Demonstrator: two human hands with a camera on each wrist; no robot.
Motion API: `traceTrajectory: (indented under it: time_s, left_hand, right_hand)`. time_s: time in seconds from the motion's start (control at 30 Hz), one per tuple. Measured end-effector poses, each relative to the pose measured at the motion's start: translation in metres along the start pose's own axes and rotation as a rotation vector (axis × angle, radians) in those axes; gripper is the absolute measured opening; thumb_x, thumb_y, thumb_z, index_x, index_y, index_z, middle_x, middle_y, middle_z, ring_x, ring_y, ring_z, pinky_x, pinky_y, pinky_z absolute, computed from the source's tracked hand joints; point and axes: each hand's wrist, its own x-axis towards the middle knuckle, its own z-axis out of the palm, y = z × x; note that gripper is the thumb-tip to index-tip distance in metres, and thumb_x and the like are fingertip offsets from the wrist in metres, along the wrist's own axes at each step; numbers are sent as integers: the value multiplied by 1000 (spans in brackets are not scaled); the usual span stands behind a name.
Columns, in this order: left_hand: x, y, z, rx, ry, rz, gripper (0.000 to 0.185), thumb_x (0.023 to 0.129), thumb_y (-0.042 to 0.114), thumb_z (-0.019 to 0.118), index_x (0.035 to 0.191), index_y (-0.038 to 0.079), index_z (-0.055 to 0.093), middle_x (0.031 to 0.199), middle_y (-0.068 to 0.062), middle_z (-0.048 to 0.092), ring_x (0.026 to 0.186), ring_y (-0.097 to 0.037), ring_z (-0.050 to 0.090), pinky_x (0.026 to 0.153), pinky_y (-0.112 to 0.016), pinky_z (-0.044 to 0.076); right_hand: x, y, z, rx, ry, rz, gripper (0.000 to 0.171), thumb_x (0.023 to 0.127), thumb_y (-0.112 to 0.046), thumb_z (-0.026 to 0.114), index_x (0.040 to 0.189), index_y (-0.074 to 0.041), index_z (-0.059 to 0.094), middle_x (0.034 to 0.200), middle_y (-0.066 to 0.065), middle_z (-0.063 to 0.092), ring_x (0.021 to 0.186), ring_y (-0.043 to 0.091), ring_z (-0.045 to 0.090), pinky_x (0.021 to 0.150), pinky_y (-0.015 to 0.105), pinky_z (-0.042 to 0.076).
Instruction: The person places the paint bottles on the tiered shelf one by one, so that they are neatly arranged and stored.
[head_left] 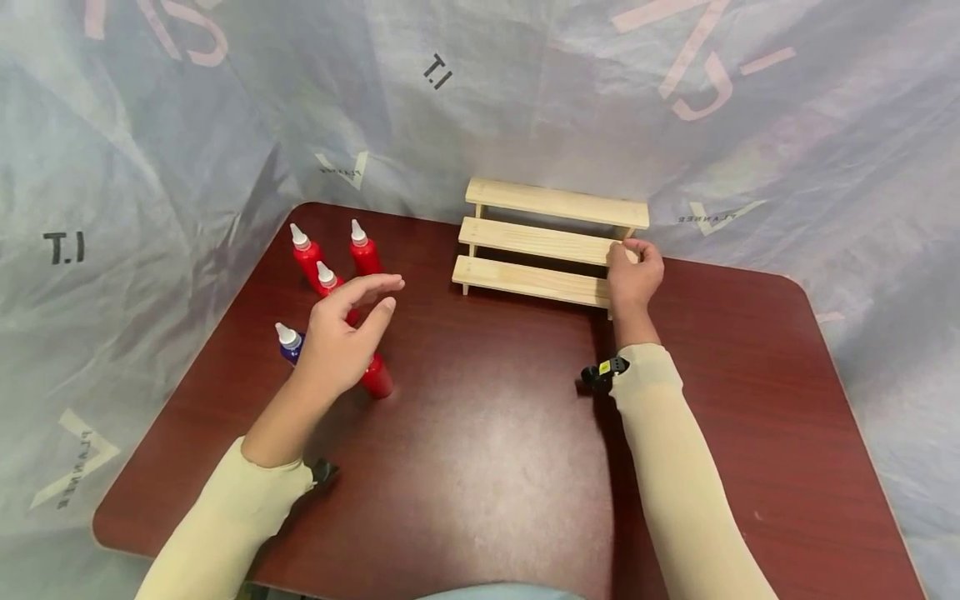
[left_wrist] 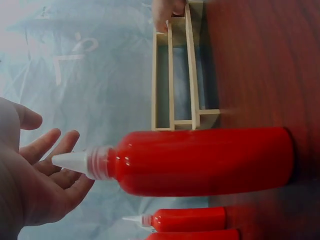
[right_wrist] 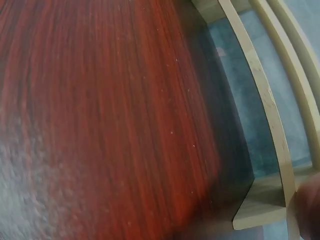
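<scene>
Gripping wooden rack at right end, right fingers, left fingers near bottles

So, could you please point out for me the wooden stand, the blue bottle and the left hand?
Wooden stand (head_left: 536, 241): head view, on its middle shelf.
Blue bottle (head_left: 292, 351): head view, on its blue body.
Left hand (head_left: 339, 343): head view, on the middle of the hand.

Before you: one table, dark red-brown, wood-grained, rounded corners, glossy surface catching pale light. Behind it and along both sides you have grey sheeting, creased, bearing pale pink strokes, black lettering and cream check-shaped marks.
</scene>
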Motion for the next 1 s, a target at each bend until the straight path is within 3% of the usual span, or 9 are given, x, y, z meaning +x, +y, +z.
traceTrajectory:
  time_s: [0.17, 0.23, 0.4, 0.53, 0.63, 0.87, 1.0]
  left_hand:
    - [-10, -7, -1, -92, -34, -37, 36, 106, 14, 62, 142, 17, 66, 135, -7, 74, 124, -10, 69, 104, -11, 50]
    - [-14, -9, -2, -128, -48, -42, 39, 107, 12, 60, 146, 15, 62, 137, -10, 73, 125, -7, 67, 105, -10, 48]
    - [-20, -18, -6, -139, -127, -88, 55, 109, 14, 56, 161, 20, 40, 146, -12, 65, 137, -21, 60, 108, -12, 47]
    - [-30, -25, -8, -57, -259, -174, 74, 109, 26, 58, 168, 32, 14, 158, -11, 54, 149, -32, 49, 122, -43, 45]
    - [-39, -31, -8, -8, -313, -233, 87, 106, 33, 63, 169, 34, 3, 163, -11, 46, 154, -34, 42, 123, -65, 37]
    - [-48, -38, -8, 45, -365, -369, 102, 100, 32, 72, 169, 30, -3, 166, -16, 40, 154, -41, 40, 121, -68, 37]
    - [-49, -43, -8, 98, -406, -378, 92, 98, 18, 72, 168, 20, 13, 162, -21, 45, 149, -44, 47, 119, -66, 41]
  right_hand:
    - [0, 2, -1, -70, -17, -22, 2, 95, -20, 67, 94, -19, 67, 115, 6, 66, 117, 16, 57, 94, 26, 48]
    - [0, 3, -1, -98, -12, -36, 8, 95, -20, 66, 98, -14, 70, 117, 8, 67, 119, 18, 58, 100, 28, 47]
    - [3, 6, 0, -120, -5, -53, 19, 95, -21, 64, 107, -8, 71, 123, 11, 68, 124, 19, 57, 110, 32, 45]
    - [4, 4, 1, -118, -24, -69, 20, 97, -21, 63, 109, -7, 70, 129, 14, 68, 127, 21, 57, 112, 35, 45]
    - [4, 2, 5, -133, -34, -99, 21, 97, -19, 61, 110, -5, 70, 128, 15, 68, 124, 23, 57, 111, 36, 45]
    - [3, 3, 4, -148, -29, -119, 21, 97, -17, 59, 110, -3, 68, 125, 15, 67, 122, 25, 57, 112, 37, 44]
    - [1, 5, 4, -148, -20, -117, 20, 97, -18, 59, 110, -4, 68, 126, 16, 64, 127, 27, 57, 115, 39, 43]
